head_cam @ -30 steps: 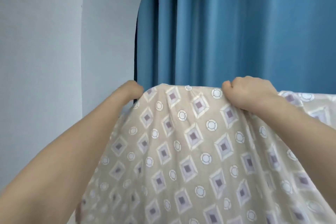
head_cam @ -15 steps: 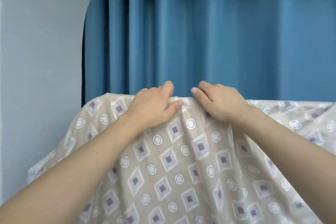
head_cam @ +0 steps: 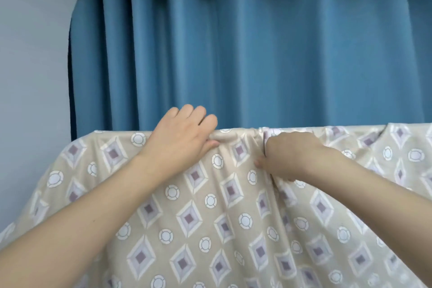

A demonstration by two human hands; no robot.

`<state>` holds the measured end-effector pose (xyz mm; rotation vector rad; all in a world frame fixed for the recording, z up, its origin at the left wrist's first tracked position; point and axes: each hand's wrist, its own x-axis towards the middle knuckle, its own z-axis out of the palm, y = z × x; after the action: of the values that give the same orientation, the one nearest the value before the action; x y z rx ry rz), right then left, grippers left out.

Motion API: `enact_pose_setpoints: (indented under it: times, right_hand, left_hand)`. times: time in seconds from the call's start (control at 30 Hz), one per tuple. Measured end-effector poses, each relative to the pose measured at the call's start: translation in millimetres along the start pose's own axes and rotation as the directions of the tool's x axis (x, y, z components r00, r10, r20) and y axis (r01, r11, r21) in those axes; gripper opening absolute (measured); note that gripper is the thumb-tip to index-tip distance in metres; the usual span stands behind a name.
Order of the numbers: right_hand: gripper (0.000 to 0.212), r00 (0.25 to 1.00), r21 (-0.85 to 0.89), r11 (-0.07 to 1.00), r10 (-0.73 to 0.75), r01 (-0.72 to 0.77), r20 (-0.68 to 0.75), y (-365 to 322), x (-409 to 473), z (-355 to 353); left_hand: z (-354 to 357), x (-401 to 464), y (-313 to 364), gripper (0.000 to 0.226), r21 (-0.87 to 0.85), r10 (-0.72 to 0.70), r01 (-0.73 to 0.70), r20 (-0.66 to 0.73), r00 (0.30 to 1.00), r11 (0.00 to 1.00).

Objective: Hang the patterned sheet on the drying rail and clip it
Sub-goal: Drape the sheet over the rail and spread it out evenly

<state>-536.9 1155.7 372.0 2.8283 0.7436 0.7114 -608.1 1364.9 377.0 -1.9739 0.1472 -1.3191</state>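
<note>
Patterned sheet: beige, printed with purple-centred diamonds and small white rings. Draped over a straight horizontal edge that runs across the frame at mid height; the rail itself is hidden under the cloth. Fabric falls toward the camera and fills the lower half of the view. Its left corner slopes down and away near the wall.

Left hand: on the top fold, left of centre. Fingers curled over the crest toward the far side, thumb pressed against the near face of the cloth just below the fold. The cloth is bunched into small pleats at the thumb, so the hand grips the sheet there.

Right hand: just right of the left hand, slightly lower, on the near face below the crest. Back of the hand faces the camera; fingers curled down into a gathered ridge of fabric, thumb tip showing at the lower left. It pinches the sheet. Slight motion blur here.

The two hands are near each other, not touching.

Behind: blue curtain in vertical folds. Pale wall at left, with a rounded corner to the opening.
</note>
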Motion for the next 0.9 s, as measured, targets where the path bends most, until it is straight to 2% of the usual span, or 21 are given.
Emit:
enact_pose_setpoints:
  times: [0.1, 0.17, 0.23, 0.27, 0.3, 0.33, 0.37, 0.4, 0.43, 0.47, 0.5, 0.53, 0.57, 0.6, 0.63, 0.67, 0.7, 0.77, 0.83, 0.87, 0.9]
  right_hand:
    - [0.043, 0.975, 0.333, 0.943, -0.082, 0.009, 0.206, 6, 7, -3]
    - [0.046, 0.955, 0.658, 0.750, -0.144, -0.067, 0.260, 22, 12, -17]
    - [0.044, 0.978, 0.914, 0.381, -0.090, -0.142, 0.189, 43, 19, -35]
    - [0.043, 0.987, 0.972, 0.183, -0.025, -0.149, 0.156, 50, 25, -44]
    - [0.043, 0.991, 0.991, 0.039, 0.036, -0.127, 0.125, 54, 32, -51]
    - [0.043, 0.992, 0.997, -0.009, 0.099, -0.074, 0.075, 54, 44, -56]
    - [0.043, 0.987, 1.000, 0.013, 0.162, 0.002, -0.004, 52, 57, -60]
    - [0.044, 0.962, 0.991, 0.089, 0.247, 0.098, -0.118, 49, 72, -64]
    - [0.044, 0.909, 0.958, 0.209, 0.327, 0.197, -0.258, 47, 87, -68]
    - [0.045, 0.833, 0.886, 0.371, 0.365, 0.278, -0.415, 45, 99, -73]
    - [0.044, 0.766, 0.787, 0.529, 0.347, 0.317, -0.542, 43, 108, -74]
    - [0.043, 0.733, 0.684, 0.659, 0.290, 0.313, -0.615, 41, 110, -76]
    - [0.041, 0.765, 0.588, 0.760, 0.195, 0.277, -0.613, 39, 116, -73]
    - [0.039, 0.834, 0.478, 0.852, 0.095, 0.214, -0.543, 36, 115, -68]
    - [0.040, 0.923, 0.352, 0.926, 0.009, 0.138, -0.384, 32, 115, -60]
    - [0.041, 0.990, 0.254, 0.965, -0.028, 0.062, -0.135, 26, 110, -51]
    - [0.039, 0.994, 0.182, 0.983, -0.038, 0.019, 0.102, 25, 107, -41]
    - [0.032, 0.905, 0.131, 0.988, 0.015, -0.079, 0.425, 23, 92, -33]
    - [0.027, 0.856, 0.203, 0.975, -0.027, -0.092, 0.516, 23, 85, -29]
    - [0.023, 0.869, 0.242, 0.968, -0.068, -0.060, 0.490, 21, 81, -32]
    - [0.023, 0.902, 0.272, 0.961, -0.078, -0.045, 0.424, 15, 79, -37]
  left_hand:
    - [0, 8, -9, 0.019, -0.184, 0.207, -0.184, 0.119, 0.971, 0.966]
    - [-6, 14, -14, 0.017, -0.255, 0.194, -0.129, 0.247, 0.950, 0.958]
    - [-15, 23, -19, 0.017, -0.253, 0.022, 0.079, 0.373, 0.927, 0.964]
    - [-19, 30, -23, 0.017, -0.216, -0.105, 0.203, 0.393, 0.913, 0.955]
    - [-21, 38, -28, 0.018, -0.179, -0.237, 0.325, 0.388, 0.891, 0.929]
    - [-21, 49, -33, 0.019, -0.210, -0.359, 0.462, 0.393, 0.847, 0.862]
    - [-19, 61, -40, 0.016, -0.313, -0.464, 0.612, 0.435, 0.772, 0.726]
    - [-19, 75, -46, 0.012, -0.450, -0.523, 0.726, 0.505, 0.687, 0.520]
    - [-18, 90, -51, 0.010, -0.561, -0.560, 0.775, 0.558, 0.613, 0.290]
    - [-14, 104, -58, 0.014, -0.623, -0.612, 0.769, 0.554, 0.564, 0.144]
    - [-11, 115, -64, 0.017, -0.633, -0.681, 0.761, 0.495, 0.539, 0.142]
    - [-5, 121, -69, 0.017, -0.599, -0.749, 0.767, 0.396, 0.532, 0.228]
    - [3, 122, -72, 0.018, -0.528, -0.788, 0.780, 0.296, 0.540, 0.336]
    - [9, 120, -70, 0.019, -0.439, -0.779, 0.788, 0.259, 0.571, 0.431]
    - [16, 115, -66, 0.020, -0.349, -0.737, 0.788, 0.298, 0.606, 0.507]
    - [23, 107, -59, 0.022, -0.227, -0.651, 0.767, 0.420, 0.633, 0.600]
    - [24, 97, -50, 0.026, -0.092, -0.510, 0.690, 0.606, 0.611, 0.718]
    - [26, 80, -38, 0.027, -0.013, -0.203, 0.509, 0.908, 0.366, 0.861]
    - [21, 70, -34, 0.027, -0.050, -0.013, 0.582, 0.995, 0.104, 0.811]
    - [18, 65, -34, 0.026, -0.055, 0.044, 0.646, 0.998, 0.033, 0.761]
    - [20, 63, -36, 0.025, -0.067, 0.067, 0.681, 0.997, 0.026, 0.729]
